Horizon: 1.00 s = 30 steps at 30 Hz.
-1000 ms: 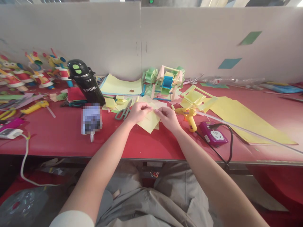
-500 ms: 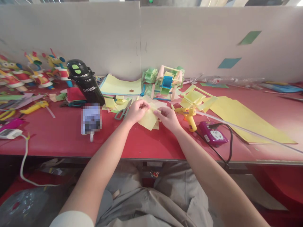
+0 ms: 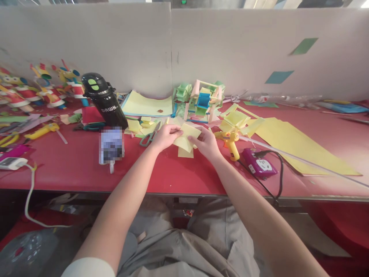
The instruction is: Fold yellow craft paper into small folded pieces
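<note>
Between my two hands is a small piece of pale yellow paper point(image 3: 186, 135). My left hand point(image 3: 167, 136) pinches its left edge between thumb and fingers. My right hand point(image 3: 205, 141) grips the right side, with some of its fingers hidden behind the sheet. Another small yellow piece point(image 3: 185, 153) lies on the red table just below. Grey-green scissors point(image 3: 147, 139) rest beside my left hand. A yellow glue gun point(image 3: 230, 143) is to the right of my right hand. Beyond the hands stands a small stick-and-paper frame point(image 3: 203, 100) with a blue folded part inside.
A black bottle point(image 3: 104, 100) and a blurred-out device point(image 3: 111, 146) stand to the left. On the right are a purple power socket point(image 3: 261, 163), its black cable and large yellow sheets point(image 3: 305, 148). Stacked paper point(image 3: 148, 104) lies at the back, below the white partition point(image 3: 115, 42).
The paper in my hands has been turned and raised slightly, and its upper right corner now shows. More of the piece beneath is visible. My arms have barely moved.
</note>
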Available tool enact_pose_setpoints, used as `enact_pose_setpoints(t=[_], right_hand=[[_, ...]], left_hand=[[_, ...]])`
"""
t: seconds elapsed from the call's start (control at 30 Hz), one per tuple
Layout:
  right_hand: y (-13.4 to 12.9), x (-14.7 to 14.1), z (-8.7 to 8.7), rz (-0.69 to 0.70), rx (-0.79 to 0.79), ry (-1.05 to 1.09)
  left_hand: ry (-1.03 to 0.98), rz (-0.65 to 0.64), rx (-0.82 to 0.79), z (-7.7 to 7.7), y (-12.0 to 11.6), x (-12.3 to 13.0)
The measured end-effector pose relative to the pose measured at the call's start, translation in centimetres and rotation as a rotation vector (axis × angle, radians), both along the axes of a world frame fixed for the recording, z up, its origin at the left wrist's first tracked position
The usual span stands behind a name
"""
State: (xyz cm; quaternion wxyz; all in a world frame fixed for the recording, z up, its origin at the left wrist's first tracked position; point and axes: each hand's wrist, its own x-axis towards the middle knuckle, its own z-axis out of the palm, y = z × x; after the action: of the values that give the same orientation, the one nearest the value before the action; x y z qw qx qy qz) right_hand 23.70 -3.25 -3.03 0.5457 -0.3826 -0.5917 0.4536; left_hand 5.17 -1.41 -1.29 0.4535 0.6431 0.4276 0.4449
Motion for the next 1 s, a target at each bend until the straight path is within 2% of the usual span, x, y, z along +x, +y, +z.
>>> enact_pose_setpoints(t=[0.23,0.37,0.5,0.77,0.9,1.0], right_hand=[[0.0,0.1,-0.3,-0.108,0.149,-0.107],[0.0,0.3,-0.6,-0.133,0.251,-0.213],[0.0,0.3,-0.6,-0.127,0.272,-0.249],[0.0,0.4,-0.6,-0.155,0.334,-0.320],[-0.2,0.6,-0.4,-0.124,0.448,-0.397],[-0.5,0.5,-0.3,-0.049,0.486,-0.478]], left_hand=[[0.014,0.142,-0.167,0.0,0.2,-0.1],[-0.065,0.130,-0.310,0.8,-0.4,0.2],[-0.164,0.099,-0.414,1.4,-0.7,0.5],[-0.280,0.039,-0.445,1.6,-0.7,0.4],[-0.199,0.006,-0.364,1.4,-0.7,0.4],[-0.087,0.085,-0.246,0.9,-0.4,0.2]])
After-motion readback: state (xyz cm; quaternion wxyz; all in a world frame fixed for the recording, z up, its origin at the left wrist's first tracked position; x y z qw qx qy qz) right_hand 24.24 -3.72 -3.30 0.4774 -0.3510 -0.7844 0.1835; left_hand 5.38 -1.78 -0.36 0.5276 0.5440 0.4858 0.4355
